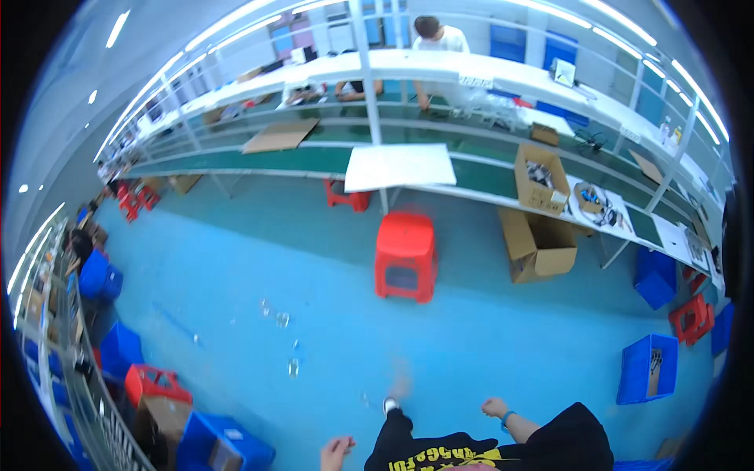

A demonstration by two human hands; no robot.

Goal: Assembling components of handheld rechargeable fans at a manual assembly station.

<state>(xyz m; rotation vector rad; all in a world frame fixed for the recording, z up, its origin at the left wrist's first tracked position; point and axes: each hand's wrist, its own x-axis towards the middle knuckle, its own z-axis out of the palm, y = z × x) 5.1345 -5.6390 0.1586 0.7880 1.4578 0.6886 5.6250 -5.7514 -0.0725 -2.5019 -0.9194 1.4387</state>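
Observation:
My left hand (338,453) hangs low at the bottom edge, its fingers loosely curled in, with no object showing in it. On the other side of my body, my right hand (495,407) is held out from the black sleeve with the fingers folded into a loose fist; nothing shows in it. A blue band (506,418) circles the right wrist. Both hands are over the floor and touch nothing. The red plastic stool (404,255) stands ahead of me, well out of reach of either hand. One white shoe (389,404) is visible below.
A long workbench (275,165) crosses ahead, with a white board (400,166) and a cardboard box (542,179) on it. An open carton (540,247) is below. Small clear pieces (293,366) litter the blue floor. Blue bins (649,369) stand at both sides. A person (440,39) is behind the bench.

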